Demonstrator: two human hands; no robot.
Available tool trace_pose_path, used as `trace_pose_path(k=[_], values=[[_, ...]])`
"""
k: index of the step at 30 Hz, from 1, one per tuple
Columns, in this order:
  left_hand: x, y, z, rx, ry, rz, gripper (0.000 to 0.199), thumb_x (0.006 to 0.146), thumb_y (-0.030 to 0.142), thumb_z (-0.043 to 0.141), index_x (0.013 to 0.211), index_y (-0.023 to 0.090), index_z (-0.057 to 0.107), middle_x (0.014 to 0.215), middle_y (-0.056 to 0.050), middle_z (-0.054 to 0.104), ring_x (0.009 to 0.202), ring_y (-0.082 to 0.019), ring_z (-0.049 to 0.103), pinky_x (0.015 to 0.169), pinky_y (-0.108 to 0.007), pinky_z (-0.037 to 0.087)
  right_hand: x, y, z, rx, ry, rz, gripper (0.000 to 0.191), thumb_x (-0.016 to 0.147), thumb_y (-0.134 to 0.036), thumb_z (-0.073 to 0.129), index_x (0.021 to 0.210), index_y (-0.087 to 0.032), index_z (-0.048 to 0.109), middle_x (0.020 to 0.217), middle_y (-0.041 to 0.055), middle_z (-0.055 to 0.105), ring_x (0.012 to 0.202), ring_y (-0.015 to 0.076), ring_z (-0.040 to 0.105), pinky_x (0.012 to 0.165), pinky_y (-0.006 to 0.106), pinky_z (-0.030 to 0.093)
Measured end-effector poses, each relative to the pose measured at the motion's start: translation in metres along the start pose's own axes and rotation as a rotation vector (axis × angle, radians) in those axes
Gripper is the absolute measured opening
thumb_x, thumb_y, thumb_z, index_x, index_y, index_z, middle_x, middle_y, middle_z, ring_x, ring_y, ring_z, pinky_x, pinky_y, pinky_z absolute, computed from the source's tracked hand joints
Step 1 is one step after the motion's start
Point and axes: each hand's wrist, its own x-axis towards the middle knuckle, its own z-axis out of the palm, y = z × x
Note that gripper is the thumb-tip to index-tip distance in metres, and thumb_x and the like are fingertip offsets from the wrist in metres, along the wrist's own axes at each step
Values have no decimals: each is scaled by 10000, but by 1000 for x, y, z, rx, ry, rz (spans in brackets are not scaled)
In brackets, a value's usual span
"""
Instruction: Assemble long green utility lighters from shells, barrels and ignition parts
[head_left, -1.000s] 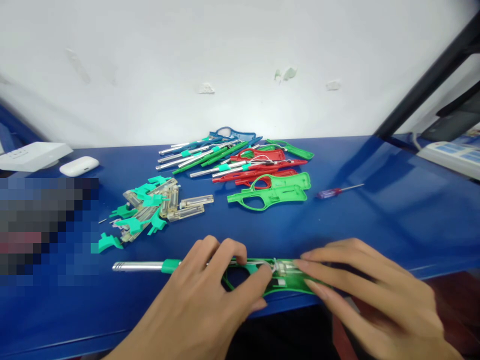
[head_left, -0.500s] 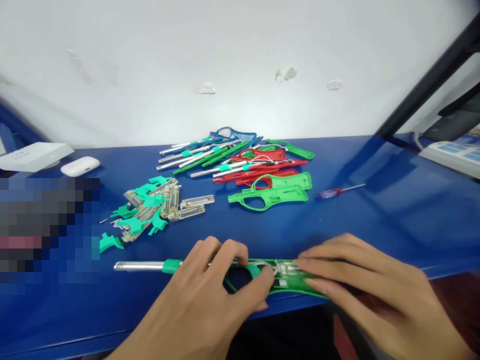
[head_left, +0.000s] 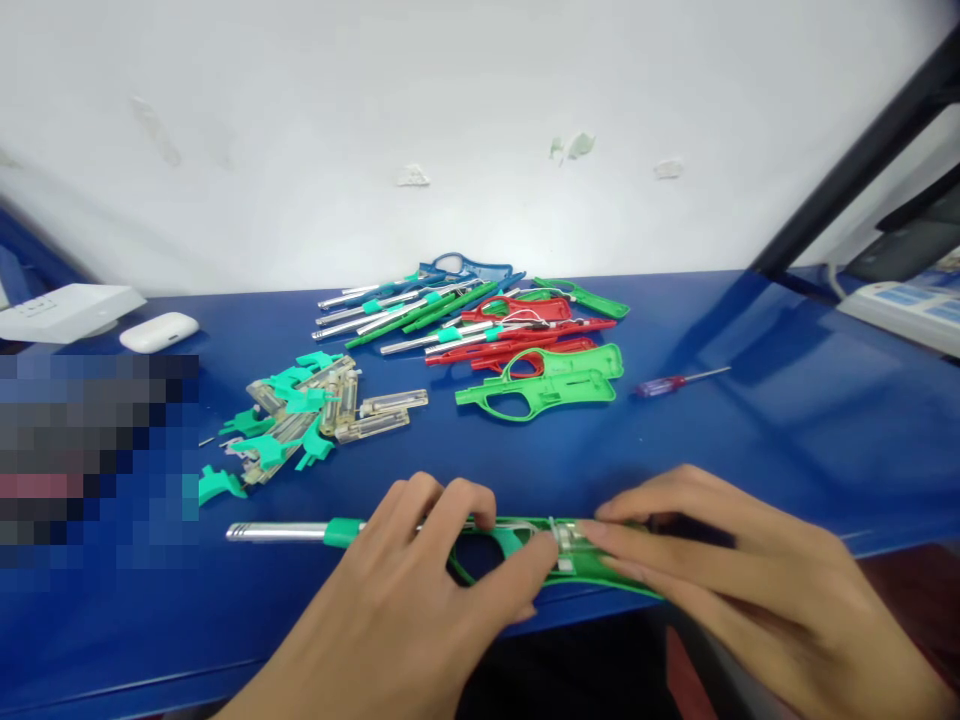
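A green lighter body (head_left: 592, 568) lies open side up along the table's front edge, its silver tube (head_left: 277, 532) pointing left with a teal collar. My left hand (head_left: 450, 590) grips its middle around the trigger loop, the thumb on the white wire near the clear tank. My right hand (head_left: 750, 570) is closed over the handle end, fingertips on the clear tank (head_left: 574, 538) inside the shell. The right palm side hides the far end of the handle.
Behind are green half shells (head_left: 570, 395), red shells (head_left: 525, 345) and blue lighter parts (head_left: 472, 268). Teal triggers (head_left: 262, 450) and clear tanks (head_left: 375, 425) pile up at left. A screwdriver (head_left: 664, 385) lies at right, a white case (head_left: 159, 332) at far left.
My right fingers have shifted slightly left over the clear tank. My left thumb has moved a little to the right along the shell.
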Motion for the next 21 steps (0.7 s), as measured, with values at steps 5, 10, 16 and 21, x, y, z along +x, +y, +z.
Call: trace_pose_path(k=[5, 10, 16, 21], values=[[2, -1, -1, 4, 14, 9, 649, 892, -15, 551, 1449, 305, 643, 1150, -96, 629, 937, -276, 527, 791, -404, 557, 3, 1, -2, 6, -4, -10, 350, 1078, -303, 664, 1397, -412, 761, 1184, 1, 797, 1018, 135, 793, 810, 186, 655], [2, -4, 3, -22, 33, 16, 664, 874, -30, 520, 1427, 308, 664, 1134, -95, 629, 927, -268, 535, 777, -381, 575, 2, 2, -3, 19, 23, 44, 398, 1095, -320, 578, 1459, -409, 712, 1238, 5, 833, 1091, 192, 818, 902, 269, 685], [2, -4, 7, 7, 63, 36, 637, 887, -32, 510, 1401, 305, 679, 1116, -92, 632, 908, -260, 525, 770, -356, 569, 12, 8, -7, 176, 116, 299, 228, 1059, -439, 689, 1252, -385, 799, 1075, -29, 869, 882, 163, 847, 739, 184, 671], [-1, -5, 8, 3, 73, 34, 602, 913, -16, 524, 1409, 294, 667, 1113, -91, 615, 896, -257, 492, 765, -355, 541, 24, 7, -10, 258, 18, 350, 188, 969, -505, 803, 967, -323, 852, 923, -4, 842, 774, 173, 805, 669, 209, 643]])
